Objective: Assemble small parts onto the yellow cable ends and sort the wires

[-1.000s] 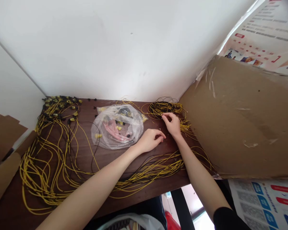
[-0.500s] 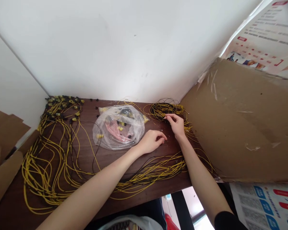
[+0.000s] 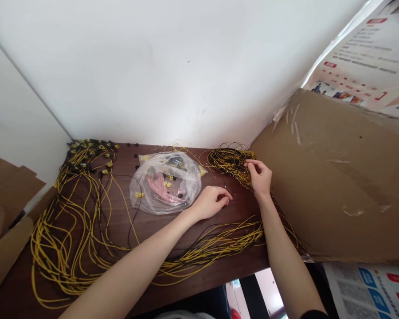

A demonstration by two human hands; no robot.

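My left hand (image 3: 213,202) rests on the dark brown table, right of a clear plastic bag (image 3: 142,204) with yellow and black pieces. Its thumb and forefinger are bent close together; anything between them is too small to make out. My right hand (image 3: 260,176) is at the right edge of a tangled coil of thin yellow and black wires (image 3: 226,160), with thumb and forefinger pinched near the wire ends. What the pinch holds cannot be made out. A long bundle of yellow and black cables (image 3: 216,243) lies nearer the front edge, passing beneath my left forearm.
Cables with yellow and black connectors (image 3: 93,148) spread over the table's left side. A big cardboard sheet (image 3: 335,177) stands at the right, a white wall (image 3: 173,79) behind. More cardboard (image 3: 9,186) is at the left. Small black pieces lie near the back edge.
My right hand has moved right, from the front of the wire coil to its right edge. My left hand stays in nearly the same place. The view has shifted slightly.
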